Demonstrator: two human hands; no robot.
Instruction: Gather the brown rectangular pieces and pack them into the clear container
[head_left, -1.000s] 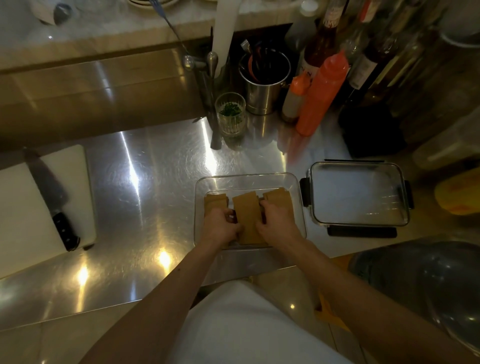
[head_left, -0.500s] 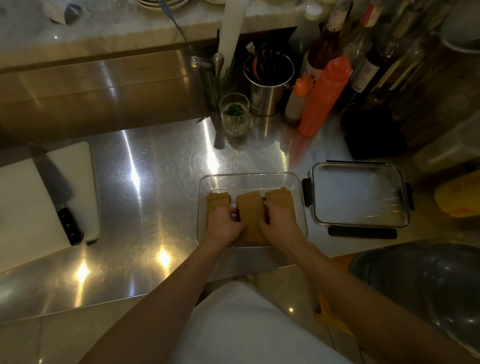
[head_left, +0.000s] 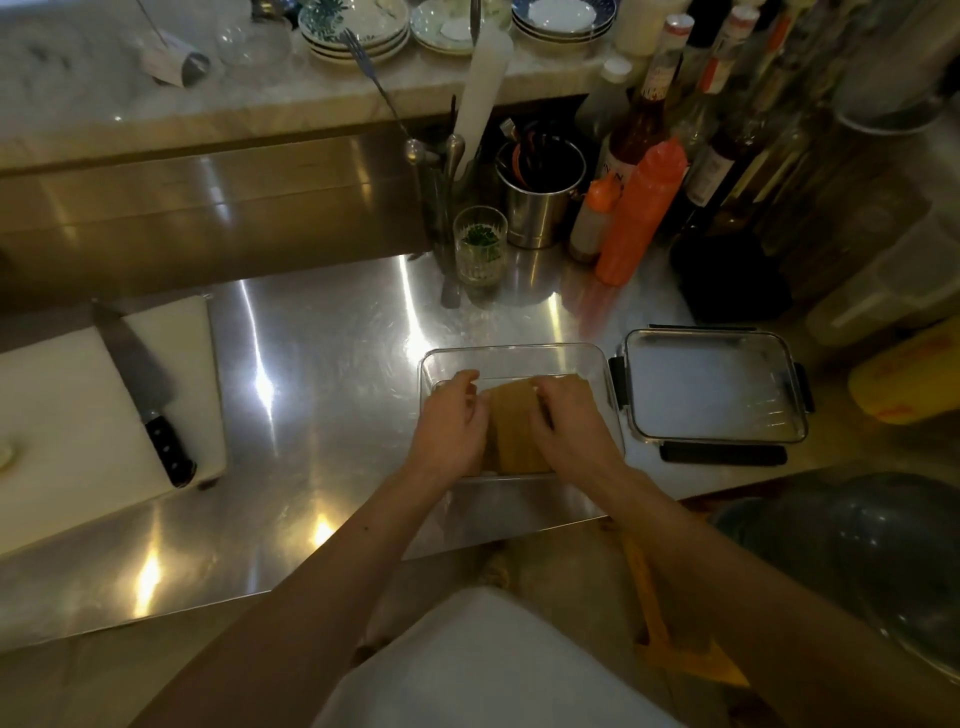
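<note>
A clear rectangular container (head_left: 511, 354) stands on the steel counter in front of me. Inside it lie brown rectangular pieces (head_left: 514, 428), packed side by side. My left hand (head_left: 451, 423) rests on the pieces at the container's left side and covers them. My right hand (head_left: 569, 423) presses on the pieces at the right side. The middle piece shows between the two hands. Both hands are curled over the pieces, and I cannot tell whether the fingers grip any.
The container's lid (head_left: 711, 389) with black clips lies just right of it. A white cutting board (head_left: 67, 405) with a black-handled knife (head_left: 148, 400) is at the left. A glass (head_left: 479, 244), steel utensil pot (head_left: 540, 200), orange squeeze bottles (head_left: 636, 213) and bottles stand behind.
Both hands have slid farther over the brown pieces toward the container's back, hiding the left and right pieces more. The camera has tilted, showing more of the back shelf.
</note>
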